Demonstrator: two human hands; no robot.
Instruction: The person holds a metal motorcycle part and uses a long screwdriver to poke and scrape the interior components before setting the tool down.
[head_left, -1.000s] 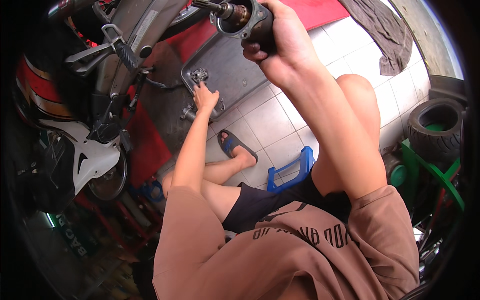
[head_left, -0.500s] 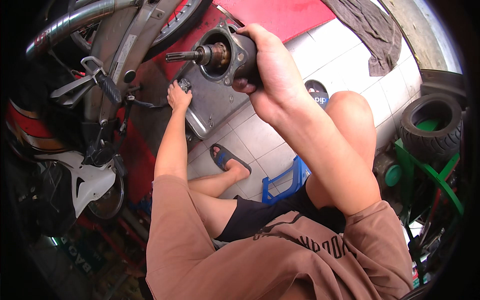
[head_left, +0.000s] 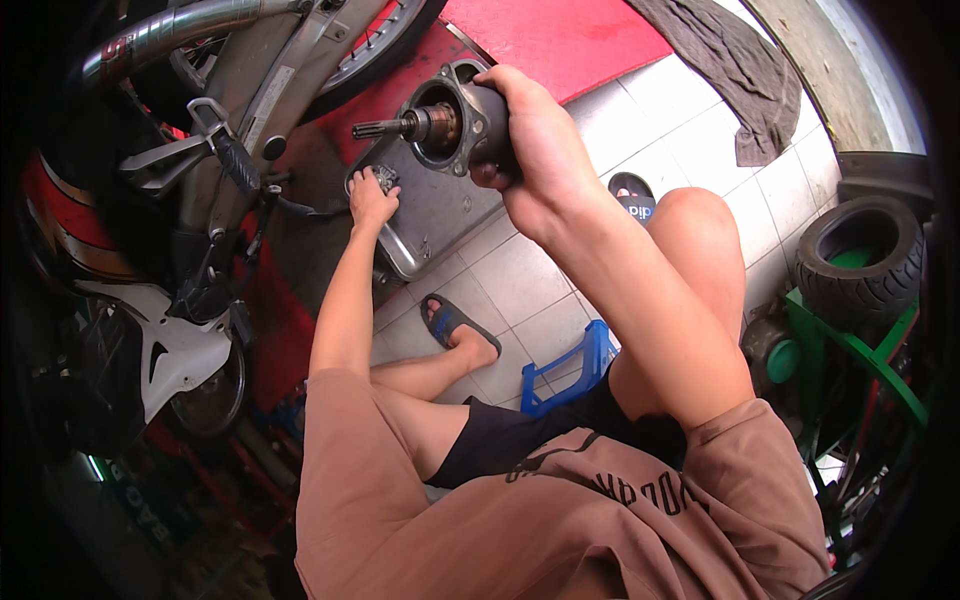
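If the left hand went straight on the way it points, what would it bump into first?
Probably the small metal part, which the left hand seems to be touching; beyond it, perhaps the far edge of the gray tray, though depth is unclear.

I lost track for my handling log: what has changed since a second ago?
The left hand has closed in on the small grey metal part in the rectangular grey metal tray, which is otherwise unmoved; whether it is gripped is unclear. The right hand and the dark cylindrical metal housing with a splined shaft appear lower and farther left, partly because the view shifted. The right hand's hold is unchanged.
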